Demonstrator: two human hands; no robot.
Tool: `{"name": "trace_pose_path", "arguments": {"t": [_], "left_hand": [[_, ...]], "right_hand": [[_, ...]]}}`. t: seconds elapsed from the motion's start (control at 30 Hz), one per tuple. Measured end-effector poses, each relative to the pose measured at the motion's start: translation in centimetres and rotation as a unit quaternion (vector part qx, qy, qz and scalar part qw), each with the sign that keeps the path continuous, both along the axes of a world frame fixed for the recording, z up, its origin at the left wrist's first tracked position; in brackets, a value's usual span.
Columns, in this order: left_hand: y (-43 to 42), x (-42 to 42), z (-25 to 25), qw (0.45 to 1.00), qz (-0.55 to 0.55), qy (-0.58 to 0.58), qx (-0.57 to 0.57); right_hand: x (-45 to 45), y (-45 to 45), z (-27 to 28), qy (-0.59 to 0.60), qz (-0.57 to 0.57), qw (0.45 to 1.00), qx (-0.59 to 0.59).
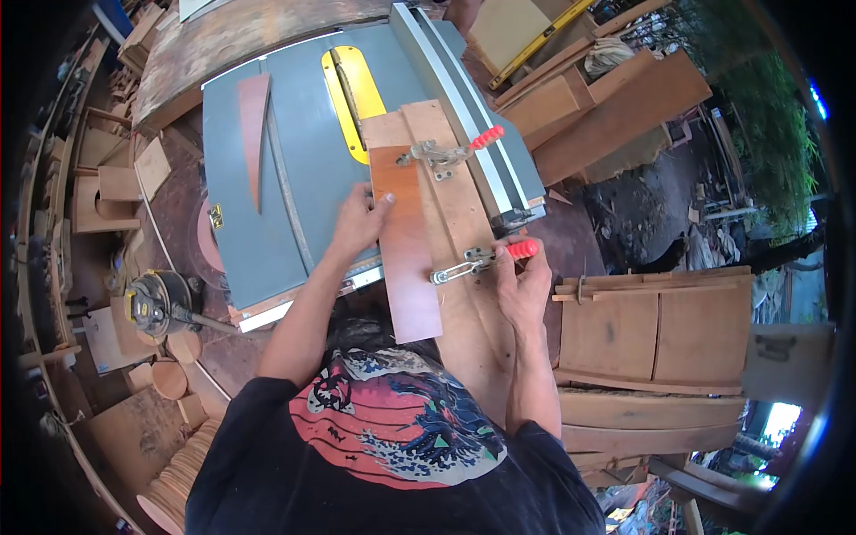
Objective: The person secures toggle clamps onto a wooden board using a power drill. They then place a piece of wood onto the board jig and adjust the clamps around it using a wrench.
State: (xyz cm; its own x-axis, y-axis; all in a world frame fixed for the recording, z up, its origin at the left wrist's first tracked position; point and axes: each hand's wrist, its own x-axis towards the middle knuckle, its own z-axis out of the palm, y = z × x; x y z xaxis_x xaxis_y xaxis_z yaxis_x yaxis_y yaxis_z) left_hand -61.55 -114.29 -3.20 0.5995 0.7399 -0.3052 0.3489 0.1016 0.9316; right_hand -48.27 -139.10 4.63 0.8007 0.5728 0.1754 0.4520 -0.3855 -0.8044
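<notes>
A reddish-brown wooden board [406, 241] lies lengthwise on a plywood jig [468, 308], which rests on the grey table saw [299, 116]. My left hand [361, 218] grips the board's left edge, thumb on top; its other fingers are partly hidden. With my right hand [524, 283] I hold the red handle of the near toggle clamp [462, 267], whose tip reaches the board's right side. A second toggle clamp [437, 153] with a red handle sits farther up the jig, its tip over the board's far end.
The yellow throat plate [352, 102] surrounds the blade slot just beyond the jig. A metal rip fence [459, 111] runs along the jig's right side. One tapered wood offcut [253, 134] lies on the saw's left. Wooden panels [655, 334] stand at right; a round shop machine [160, 303] is at left.
</notes>
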Motion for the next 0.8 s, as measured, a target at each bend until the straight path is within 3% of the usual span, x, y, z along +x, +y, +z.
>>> {"name": "trace_pose_path", "arguments": {"t": [0.3, 0.6, 0.7, 0.8], "left_hand": [[0.2, 0.1, -2.2, 0.997, 0.014, -0.013, 0.076], [0.4, 0.6, -3.6, 0.997, 0.012, -0.002, 0.071], [-0.1, 0.2, -0.2, 1.0, -0.001, 0.006, 0.004], [-0.1, 0.4, -0.5, 0.999, 0.006, -0.019, -0.029]], "right_hand": [[-0.1, 0.0, 1.0, 0.016, 0.017, 1.0, -0.01], [-1.0, 0.3, 1.4, -0.084, 0.069, 0.994, -0.022], [-0.6, 0.2, 1.0, -0.11, 0.08, 0.991, -0.02], [-0.9, 0.4, 1.1, -0.114, 0.091, 0.989, -0.023]]}}
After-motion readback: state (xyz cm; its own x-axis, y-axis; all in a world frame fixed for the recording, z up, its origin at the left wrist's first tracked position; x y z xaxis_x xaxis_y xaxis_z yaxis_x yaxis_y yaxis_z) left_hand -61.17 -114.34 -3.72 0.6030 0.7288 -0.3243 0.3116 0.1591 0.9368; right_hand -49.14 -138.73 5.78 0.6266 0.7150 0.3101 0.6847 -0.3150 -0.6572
